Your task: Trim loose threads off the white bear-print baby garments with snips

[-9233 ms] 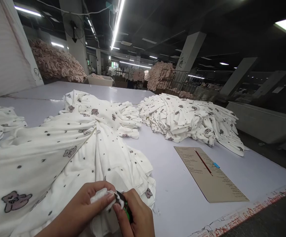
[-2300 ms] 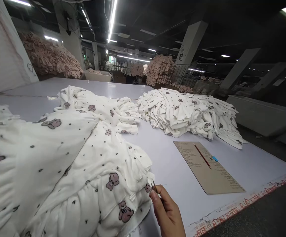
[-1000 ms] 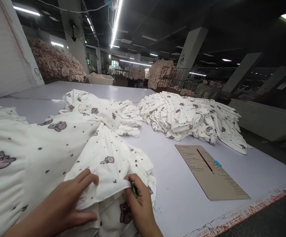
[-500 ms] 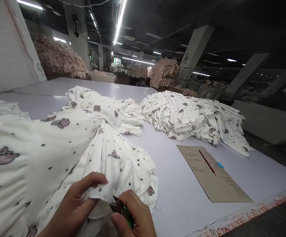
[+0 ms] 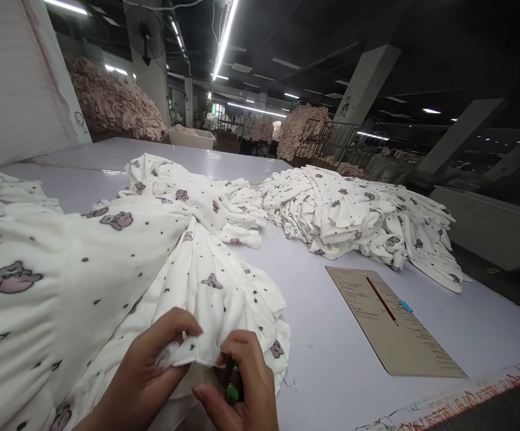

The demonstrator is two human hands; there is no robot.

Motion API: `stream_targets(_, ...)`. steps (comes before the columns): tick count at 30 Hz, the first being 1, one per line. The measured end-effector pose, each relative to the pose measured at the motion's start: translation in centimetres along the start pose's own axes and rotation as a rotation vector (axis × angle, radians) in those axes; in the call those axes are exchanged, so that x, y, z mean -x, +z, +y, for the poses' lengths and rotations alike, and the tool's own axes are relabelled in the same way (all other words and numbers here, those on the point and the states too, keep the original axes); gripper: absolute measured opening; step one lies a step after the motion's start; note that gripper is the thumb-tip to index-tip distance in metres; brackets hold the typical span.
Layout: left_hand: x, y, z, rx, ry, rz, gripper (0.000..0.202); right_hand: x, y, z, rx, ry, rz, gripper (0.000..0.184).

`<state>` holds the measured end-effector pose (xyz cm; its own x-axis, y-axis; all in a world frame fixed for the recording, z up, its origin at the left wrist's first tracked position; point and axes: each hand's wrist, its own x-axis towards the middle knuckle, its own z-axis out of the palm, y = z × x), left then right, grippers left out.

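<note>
A white garment (image 5: 107, 269) printed with small bears and dots lies spread over the left half of the table. My left hand (image 5: 147, 371) pinches a bunched edge of this garment near the front of the table. My right hand (image 5: 237, 389) is closed round a small green-handled tool (image 5: 231, 390), held right against that same edge. The tool's blades are hidden by my fingers and the cloth.
A heap of the same white printed garments (image 5: 358, 215) sits at the back right. A brown card (image 5: 394, 323) with a red pencil (image 5: 380, 290) and a blue clip lies on the pale table (image 5: 331, 353). Pink fabric piles (image 5: 116, 108) and pillars stand beyond.
Between the earlier frames a garment layer was flipped away. My left hand took a fresh edge. My right hand has moved the tool up under that edge in the last half second.
</note>
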<state>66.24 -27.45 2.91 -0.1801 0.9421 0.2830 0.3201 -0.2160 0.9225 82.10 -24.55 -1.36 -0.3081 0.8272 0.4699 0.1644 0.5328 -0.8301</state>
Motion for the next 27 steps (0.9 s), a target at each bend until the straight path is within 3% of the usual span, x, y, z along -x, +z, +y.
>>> stream_targets(2,-0.6,-0.3,0.2,0.013,0.019,-0.073,0.019,-0.7,-0.2,0.3,-0.062,0.069,-0.003,0.013)
stream_targets(5,-1.7,-1.0,0.5,0.104,-0.228,-0.209,0.007,-1.9,-0.6,0.6,-0.139,0.236,-0.019,0.005)
stream_targets(8,-2.4,-1.5,0.2,0.218,-0.47,-0.337,0.026,-2.7,-1.2,0.7,-0.162,0.315,0.043,0.012)
stream_targets(10,-2.6,-1.6,-0.1,0.238,-0.525,-0.399,0.033,-2.8,-1.3,0.6,-0.166,0.349,0.062,0.015)
stream_targets(12,-2.7,-1.6,-0.4,0.245,-0.528,-0.419,0.034,-2.6,-1.4,0.3,-0.136,0.339,0.113,0.014)
stream_targets(15,-2.6,-1.4,-0.4,0.252,-0.522,-0.406,0.037,-2.0,-1.3,-0.3,-0.049,0.207,0.21,0.012)
stream_targets(20,-2.4,-0.9,0.3,0.092,-0.387,-0.425,0.032,-1.3,-1.0,-1.2,0.049,0.072,0.008,0.005)
stream_targets(23,-2.0,-0.3,0.1,-0.028,-0.323,-0.389,0.025,-1.5,-1.2,-1.6,0.018,0.107,-0.06,0.012)
stream_targets(27,-1.5,0.3,-0.3,0.044,-0.279,-0.347,0.02,-1.7,-1.7,-2.0,-0.169,0.185,-0.042,0.021)
